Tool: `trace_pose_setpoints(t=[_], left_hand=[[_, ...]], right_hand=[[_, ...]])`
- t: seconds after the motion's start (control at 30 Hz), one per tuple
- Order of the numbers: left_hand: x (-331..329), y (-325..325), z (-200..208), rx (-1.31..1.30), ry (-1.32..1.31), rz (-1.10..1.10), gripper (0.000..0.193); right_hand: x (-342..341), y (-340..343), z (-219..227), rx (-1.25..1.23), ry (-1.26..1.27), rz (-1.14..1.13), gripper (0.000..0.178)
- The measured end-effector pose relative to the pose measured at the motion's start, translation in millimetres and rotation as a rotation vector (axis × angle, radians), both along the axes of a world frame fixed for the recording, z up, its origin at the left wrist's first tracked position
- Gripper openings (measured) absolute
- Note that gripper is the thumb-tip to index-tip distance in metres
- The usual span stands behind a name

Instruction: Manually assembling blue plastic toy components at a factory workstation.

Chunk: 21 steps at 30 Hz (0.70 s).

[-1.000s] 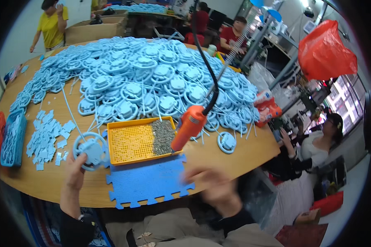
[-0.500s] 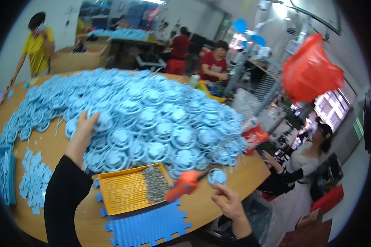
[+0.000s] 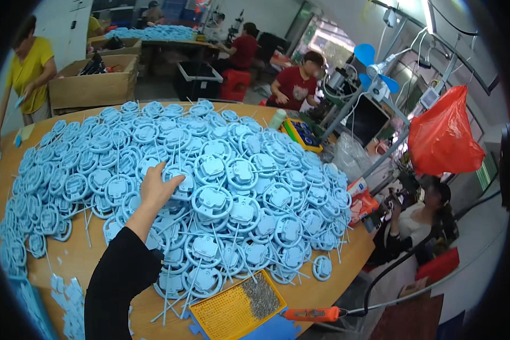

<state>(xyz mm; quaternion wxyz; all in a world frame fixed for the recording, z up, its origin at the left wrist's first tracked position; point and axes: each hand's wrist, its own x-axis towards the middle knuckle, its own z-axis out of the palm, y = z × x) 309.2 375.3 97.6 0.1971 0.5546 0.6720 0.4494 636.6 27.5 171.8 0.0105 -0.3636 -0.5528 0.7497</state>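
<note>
My left hand reaches over a large heap of light blue plastic parts. Its thumb and forefinger are spread, and the thumb lies against one of the parts. Each part is a round ring with a boxy centre, and thin blue stems stick out among them. My right hand is out of view. An orange electric screwdriver lies across the lower right, its cable trailing right. A single blue round part sits apart at the heap's right side. Below the heap, a yellow tray holds many small metal screws.
Blue flat pieces lie at the lower left beside a blue bin. A blue foam mat sits under the tray. A red bag hangs at right. Co-workers in yellow, red and white surround the table.
The view has shifted. My left hand has moved to the right across the heap. My right hand has gone out of view, and the single part near it now lies alone on the table.
</note>
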Motion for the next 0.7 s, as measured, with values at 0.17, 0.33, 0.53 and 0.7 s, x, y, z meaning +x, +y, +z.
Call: trace_pose_setpoints(t=[0.17, 0.33, 0.53, 0.7], left_hand=[[-24, -26, 0, 0.241, 0.152, 0.023, 0.063], [9, -112, 69, 0.022, -0.276, -0.363, 0.038], [-15, -227, 66, 0.011, -0.071, -0.379, 0.037], [44, -330, 7, -0.103, 0.104, -0.702, 0.035]], right_hand=[[6, -12, -3, 0.139, -0.131, -0.155, 0.039], [25, -9, -8, 0.059, -0.220, -0.468, 0.038], [-4, -16, -20, 0.137, -0.450, -0.479, 0.032], [-31, -18, -24, 0.514, -0.474, -0.497, 0.031]])
